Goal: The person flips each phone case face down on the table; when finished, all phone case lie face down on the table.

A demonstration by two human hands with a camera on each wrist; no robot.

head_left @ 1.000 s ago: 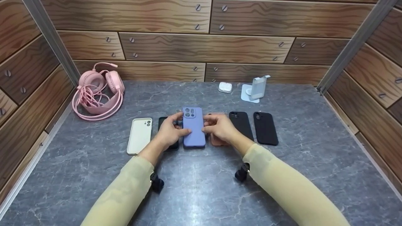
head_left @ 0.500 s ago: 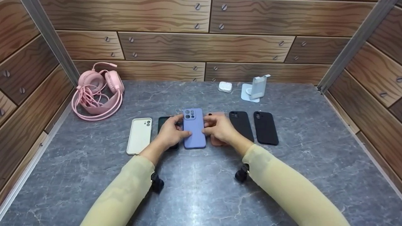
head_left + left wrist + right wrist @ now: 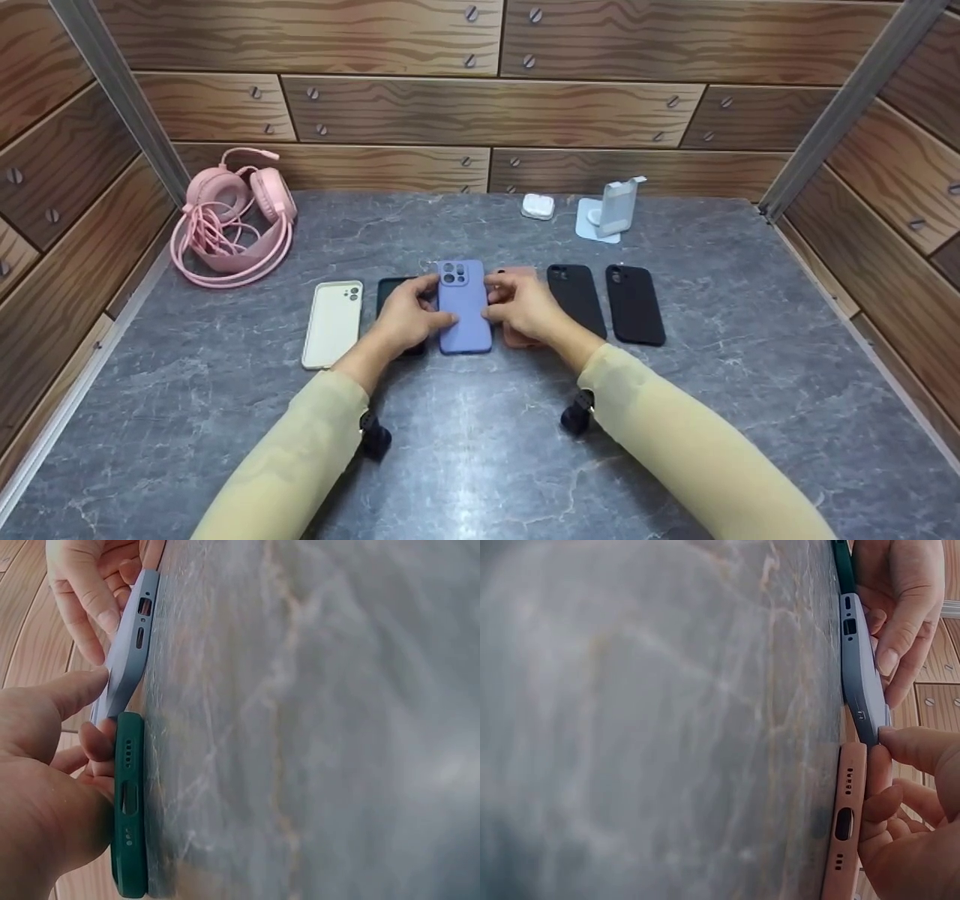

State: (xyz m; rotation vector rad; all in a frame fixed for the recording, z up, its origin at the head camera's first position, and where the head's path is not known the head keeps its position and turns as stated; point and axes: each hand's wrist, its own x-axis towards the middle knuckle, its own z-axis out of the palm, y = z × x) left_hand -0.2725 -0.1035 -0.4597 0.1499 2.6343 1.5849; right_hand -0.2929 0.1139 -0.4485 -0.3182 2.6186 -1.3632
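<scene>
A lavender phone case (image 3: 466,322) with a camera cutout lies back up in the middle of a row, low at the tabletop. My left hand (image 3: 407,315) grips its left edge, thumb over the back. On the opposite edge, my right hand (image 3: 527,306) pinches it between thumb and fingers. Under the left hand sits a dark green case (image 3: 131,802), partly hidden in the head view. Beneath the right hand is a peach-pink case (image 3: 845,817), also partly covered. Bottom port cutouts of these cases show in the wrist views.
A cream case (image 3: 334,324) ends the row at left; two black cases, one nearer (image 3: 576,300) and one farther right (image 3: 635,306), continue it. Behind stand a pink headset (image 3: 240,202), a small white earbud case (image 3: 538,206) and a pale blue folding stand (image 3: 618,210). Wood-patterned walls surround the table.
Both hands have drawn the lavender case slightly toward the person and a touch right, keeping their grip on it. The other cases have stayed in place.
</scene>
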